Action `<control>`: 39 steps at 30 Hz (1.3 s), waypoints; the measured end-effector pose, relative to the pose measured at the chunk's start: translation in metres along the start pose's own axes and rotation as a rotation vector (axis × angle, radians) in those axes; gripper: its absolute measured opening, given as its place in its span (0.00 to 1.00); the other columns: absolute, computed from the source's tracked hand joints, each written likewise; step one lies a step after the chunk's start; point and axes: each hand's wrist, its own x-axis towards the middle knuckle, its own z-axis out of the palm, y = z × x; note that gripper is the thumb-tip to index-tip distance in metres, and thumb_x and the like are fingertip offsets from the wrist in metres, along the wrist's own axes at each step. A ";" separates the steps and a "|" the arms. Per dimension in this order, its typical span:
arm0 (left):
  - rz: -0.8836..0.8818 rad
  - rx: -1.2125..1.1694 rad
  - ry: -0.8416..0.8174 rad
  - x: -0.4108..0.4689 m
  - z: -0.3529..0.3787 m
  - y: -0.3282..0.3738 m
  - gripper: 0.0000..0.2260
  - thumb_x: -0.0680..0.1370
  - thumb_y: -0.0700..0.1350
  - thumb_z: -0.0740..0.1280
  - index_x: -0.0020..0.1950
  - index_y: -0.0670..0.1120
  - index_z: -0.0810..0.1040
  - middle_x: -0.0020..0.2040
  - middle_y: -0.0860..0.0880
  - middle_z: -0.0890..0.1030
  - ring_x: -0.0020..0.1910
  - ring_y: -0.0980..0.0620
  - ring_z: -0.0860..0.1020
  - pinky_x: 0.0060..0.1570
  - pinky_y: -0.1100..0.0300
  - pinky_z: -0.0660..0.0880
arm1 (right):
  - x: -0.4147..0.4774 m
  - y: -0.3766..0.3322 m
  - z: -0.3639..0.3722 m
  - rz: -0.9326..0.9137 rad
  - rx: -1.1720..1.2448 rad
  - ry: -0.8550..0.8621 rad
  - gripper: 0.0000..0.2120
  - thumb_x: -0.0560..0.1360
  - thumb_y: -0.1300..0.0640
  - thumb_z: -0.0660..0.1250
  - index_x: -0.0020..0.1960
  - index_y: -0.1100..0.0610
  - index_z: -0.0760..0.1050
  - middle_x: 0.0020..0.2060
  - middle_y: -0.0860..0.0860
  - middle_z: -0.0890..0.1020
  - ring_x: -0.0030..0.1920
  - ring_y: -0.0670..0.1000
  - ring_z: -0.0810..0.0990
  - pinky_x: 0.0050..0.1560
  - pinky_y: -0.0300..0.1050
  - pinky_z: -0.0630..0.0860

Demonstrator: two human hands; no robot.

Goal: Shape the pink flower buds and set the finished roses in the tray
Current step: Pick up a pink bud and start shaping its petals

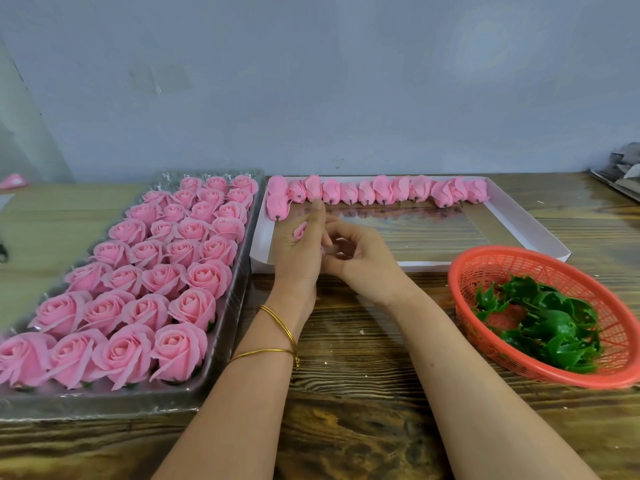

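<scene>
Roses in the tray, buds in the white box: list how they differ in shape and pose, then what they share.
The roses are open, petals spread in layers; the buds are closed, petals wrapped tight. The roses sit upright in rows across the tray; the buds lie on their sides along the box's far wall. The roses nearly fill their tray; the buds leave most of their box bare. Both are pink.

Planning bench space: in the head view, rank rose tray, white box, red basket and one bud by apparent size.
rose tray
white box
red basket
bud
Tray over box unsure: tray runs nearer the camera.
</scene>
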 end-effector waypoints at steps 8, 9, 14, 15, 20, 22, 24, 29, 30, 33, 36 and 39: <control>-0.039 -0.013 0.021 0.000 0.002 0.000 0.20 0.76 0.60 0.64 0.28 0.52 0.75 0.37 0.43 0.79 0.45 0.47 0.83 0.48 0.53 0.81 | 0.002 0.005 0.001 -0.016 -0.029 0.045 0.17 0.68 0.72 0.73 0.44 0.51 0.74 0.42 0.49 0.79 0.39 0.44 0.77 0.43 0.38 0.74; -0.035 0.010 0.017 -0.001 0.002 0.000 0.20 0.76 0.60 0.64 0.29 0.50 0.73 0.38 0.40 0.78 0.44 0.45 0.81 0.49 0.52 0.81 | 0.002 0.005 0.001 -0.019 -0.038 0.044 0.15 0.68 0.72 0.73 0.44 0.54 0.75 0.42 0.48 0.79 0.40 0.46 0.78 0.44 0.40 0.75; -0.031 0.054 -0.015 0.001 -0.001 -0.002 0.19 0.77 0.58 0.66 0.31 0.47 0.74 0.34 0.45 0.77 0.42 0.53 0.81 0.42 0.66 0.78 | 0.000 0.003 -0.002 -0.016 0.000 0.017 0.08 0.71 0.73 0.69 0.47 0.64 0.76 0.45 0.48 0.81 0.47 0.55 0.81 0.55 0.50 0.78; -0.031 0.050 -0.016 0.001 -0.002 -0.002 0.18 0.77 0.57 0.67 0.35 0.45 0.76 0.35 0.46 0.77 0.41 0.53 0.81 0.41 0.66 0.78 | 0.000 0.002 -0.002 -0.021 -0.005 0.010 0.08 0.72 0.74 0.69 0.47 0.65 0.76 0.44 0.50 0.81 0.47 0.54 0.81 0.55 0.49 0.78; 0.020 0.044 -0.021 0.002 -0.002 -0.004 0.17 0.77 0.52 0.68 0.35 0.42 0.74 0.37 0.43 0.76 0.39 0.52 0.79 0.40 0.61 0.78 | 0.001 0.002 -0.003 -0.025 -0.019 -0.008 0.08 0.73 0.75 0.66 0.52 0.73 0.75 0.51 0.64 0.80 0.52 0.57 0.81 0.60 0.54 0.77; 0.003 0.042 -0.015 0.003 -0.002 -0.005 0.18 0.77 0.54 0.68 0.36 0.40 0.75 0.37 0.42 0.77 0.39 0.52 0.79 0.41 0.60 0.78 | 0.000 0.000 -0.002 -0.019 -0.041 -0.020 0.07 0.73 0.74 0.66 0.51 0.72 0.76 0.48 0.58 0.80 0.51 0.52 0.81 0.59 0.52 0.77; -0.024 0.046 0.006 0.004 -0.002 -0.006 0.20 0.77 0.56 0.67 0.29 0.47 0.73 0.32 0.46 0.75 0.36 0.54 0.78 0.40 0.63 0.79 | 0.000 0.000 -0.001 -0.007 -0.031 -0.014 0.07 0.73 0.74 0.67 0.50 0.71 0.77 0.46 0.50 0.80 0.48 0.47 0.80 0.57 0.47 0.77; -0.047 0.051 0.043 0.005 -0.001 -0.009 0.22 0.77 0.59 0.65 0.26 0.52 0.70 0.24 0.52 0.70 0.33 0.53 0.77 0.40 0.63 0.79 | 0.001 0.000 -0.001 0.028 -0.008 0.006 0.13 0.69 0.75 0.70 0.49 0.61 0.77 0.43 0.49 0.81 0.40 0.43 0.79 0.46 0.36 0.77; -0.041 0.044 0.045 0.006 -0.001 -0.009 0.21 0.78 0.59 0.65 0.28 0.52 0.71 0.25 0.52 0.71 0.34 0.52 0.78 0.40 0.62 0.79 | 0.001 0.000 0.000 0.027 -0.006 0.008 0.14 0.69 0.75 0.71 0.48 0.60 0.77 0.43 0.51 0.81 0.39 0.43 0.79 0.44 0.36 0.76; -0.024 0.021 0.044 0.007 0.000 -0.010 0.18 0.77 0.60 0.65 0.33 0.50 0.73 0.31 0.51 0.77 0.43 0.50 0.83 0.40 0.62 0.79 | 0.001 0.002 0.001 0.006 -0.017 0.031 0.15 0.68 0.74 0.72 0.45 0.56 0.75 0.47 0.56 0.81 0.39 0.46 0.77 0.43 0.38 0.75; -0.006 0.036 0.009 0.005 -0.001 -0.009 0.19 0.75 0.61 0.66 0.37 0.46 0.74 0.36 0.47 0.78 0.45 0.51 0.83 0.41 0.63 0.78 | 0.002 0.003 0.001 -0.007 -0.045 0.038 0.12 0.70 0.73 0.70 0.46 0.60 0.75 0.46 0.55 0.81 0.43 0.48 0.78 0.47 0.42 0.76; -0.006 0.042 -0.060 0.002 -0.002 -0.006 0.13 0.74 0.56 0.70 0.38 0.48 0.80 0.35 0.51 0.80 0.41 0.53 0.82 0.41 0.61 0.79 | 0.001 0.003 0.000 0.007 -0.057 0.044 0.10 0.71 0.74 0.68 0.49 0.65 0.75 0.44 0.58 0.81 0.44 0.49 0.79 0.50 0.46 0.78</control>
